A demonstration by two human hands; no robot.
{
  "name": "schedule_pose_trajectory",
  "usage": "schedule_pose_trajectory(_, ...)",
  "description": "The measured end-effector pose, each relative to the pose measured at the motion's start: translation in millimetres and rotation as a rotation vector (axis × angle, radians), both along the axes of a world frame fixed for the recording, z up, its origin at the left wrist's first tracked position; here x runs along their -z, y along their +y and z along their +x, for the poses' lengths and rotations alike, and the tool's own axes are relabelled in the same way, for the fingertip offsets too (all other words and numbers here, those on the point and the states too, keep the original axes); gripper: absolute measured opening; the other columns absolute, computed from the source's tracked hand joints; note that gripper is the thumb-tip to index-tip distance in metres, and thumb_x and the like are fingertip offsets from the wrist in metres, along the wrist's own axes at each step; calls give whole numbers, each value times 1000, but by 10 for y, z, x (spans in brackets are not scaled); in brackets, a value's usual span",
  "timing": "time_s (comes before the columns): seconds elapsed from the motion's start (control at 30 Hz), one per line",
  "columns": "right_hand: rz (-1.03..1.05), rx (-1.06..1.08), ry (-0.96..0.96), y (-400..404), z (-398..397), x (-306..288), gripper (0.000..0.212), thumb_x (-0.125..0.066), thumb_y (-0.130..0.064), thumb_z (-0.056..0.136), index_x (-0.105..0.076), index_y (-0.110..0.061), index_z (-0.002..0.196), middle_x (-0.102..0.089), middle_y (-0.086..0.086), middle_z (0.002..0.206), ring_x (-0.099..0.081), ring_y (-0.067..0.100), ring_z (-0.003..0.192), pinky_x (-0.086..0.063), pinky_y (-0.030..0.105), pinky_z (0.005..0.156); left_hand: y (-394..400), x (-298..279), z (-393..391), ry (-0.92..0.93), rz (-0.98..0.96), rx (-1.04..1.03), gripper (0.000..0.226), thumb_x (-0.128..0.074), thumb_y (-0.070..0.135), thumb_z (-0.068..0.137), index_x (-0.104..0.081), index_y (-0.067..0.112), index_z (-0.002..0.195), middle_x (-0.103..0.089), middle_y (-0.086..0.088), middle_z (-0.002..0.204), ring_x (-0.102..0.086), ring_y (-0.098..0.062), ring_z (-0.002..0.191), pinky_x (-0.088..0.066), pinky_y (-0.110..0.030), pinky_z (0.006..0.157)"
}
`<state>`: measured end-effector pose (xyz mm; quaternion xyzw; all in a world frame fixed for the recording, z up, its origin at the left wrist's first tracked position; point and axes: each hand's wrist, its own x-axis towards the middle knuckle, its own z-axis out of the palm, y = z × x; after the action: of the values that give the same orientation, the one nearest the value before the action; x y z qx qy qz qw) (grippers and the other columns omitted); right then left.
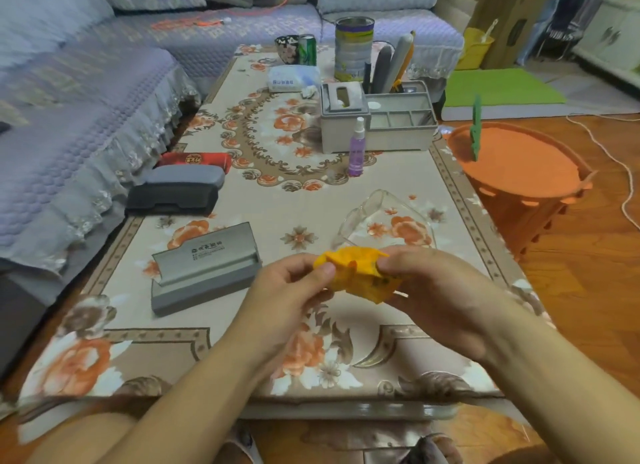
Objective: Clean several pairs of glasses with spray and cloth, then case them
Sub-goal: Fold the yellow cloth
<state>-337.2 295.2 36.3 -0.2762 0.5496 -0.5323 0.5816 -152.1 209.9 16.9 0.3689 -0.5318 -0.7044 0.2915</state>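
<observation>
Both my hands hold a crumpled yellow-orange cloth (pixel 360 273) above the near part of the table. My left hand (pixel 291 287) pinches its left edge and my right hand (pixel 436 287) grips its right side. Clear safety glasses (pixel 377 218) lie on the floral tablecloth (pixel 311 325) just beyond the cloth. An open grey glasses case (pixel 204 269) sits to the left. Farther left lie a shut dark grey case (pixel 176 190) and a red case (pixel 197 159). A purple spray bottle (pixel 356 148) stands upright at mid-table.
A grey tissue box and desk organiser (pixel 377 121) stand behind the spray bottle, with a tin can (pixel 353 48), a green can (pixel 307 50) and a tissue pack (pixel 292 77) farther back. A sofa (pixel 69 117) runs along the left. An orange stool (pixel 519 166) stands right of the table.
</observation>
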Motion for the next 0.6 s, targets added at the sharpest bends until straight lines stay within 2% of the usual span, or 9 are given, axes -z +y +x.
schedule_pose_trajectory(0.03,-9,-29,42,-5,8,-22,18,-64,-22,77,-77,-12,87,-72,14,112,-59,36,124,-40,49,113,-47,-10,46,-33,-70,-6,13,-75,32,84,-80,22,92,-76,-5,99,-66,-27,105,-52,-44,99)
schedule_pose_trajectory(0.1,-28,-149,153,-14,1,-66,22,-64,-20,83,-78,-5,91,-75,8,112,-62,31,119,-39,47,114,-122,-76,132,-71,-165,11,14,-71,32,85,-79,22,91,-76,-6,99,-67,-28,107,-47,-51,105)
schedule_pose_trajectory(0.2,0,-260,285,-37,33,-124,25,-55,-12,98,-78,-7,108,-74,-1,120,-62,16,123,-35,42,116,-194,-214,226,-132,-267,78,14,-69,31,88,-79,22,89,-75,-8,93,-68,-28,97,-51,-50,98)
schedule_pose_trajectory(0.27,-10,-57,338,-78,103,-105,24,-56,-10,98,-80,-14,99,-77,-3,109,-66,14,113,-41,44,111,-218,-252,267,-214,-303,89,11,-72,27,92,-79,22,85,-75,-3,85,-68,-16,85,-53,-39,86)
schedule_pose_trajectory(0.3,-46,108,445,-101,139,-86,24,-57,-9,96,-79,-16,90,-77,-5,100,-68,15,102,-47,45,105,-229,-242,277,-247,-300,77,12,-72,25,91,-79,20,83,-75,-3,82,-67,-12,80,-53,-37,83)
schedule_pose_trajectory(0.37,-106,290,661,-136,220,-87,24,-59,-9,94,-75,-18,79,-74,-8,84,-67,13,78,-55,39,84,-241,-222,276,-292,-255,23,15,-75,25,88,-77,13,80,-73,-12,81,-65,-15,77,-53,-45,86)
schedule_pose_trajectory(0.43,-147,160,648,-123,346,-121,17,-62,-11,95,-72,-18,84,-72,-7,80,-68,12,69,-56,35,72,-207,-224,264,-237,-155,-21,22,-80,27,80,-72,7,75,-69,-17,76,-63,-21,75,-54,-48,85)
schedule_pose_trajectory(0.5,-136,-29,626,-89,451,-113,4,-69,-17,92,-69,-21,93,-73,-5,88,-71,13,78,-60,40,76,-144,-232,236,-112,-15,-17,25,-79,28,72,-66,6,74,-66,-13,72,-63,-23,70,-51,-43,76)
schedule_pose_trajectory(0.6,-144,-73,696,-82,532,-80,18,-77,-23,87,-65,-26,99,-73,-8,98,-71,7,93,-60,40,83,-34,-268,184,-1,57,13,21,-71,28,77,-64,10,70,-62,-10,70,-60,-22,67,-50,-42,75)
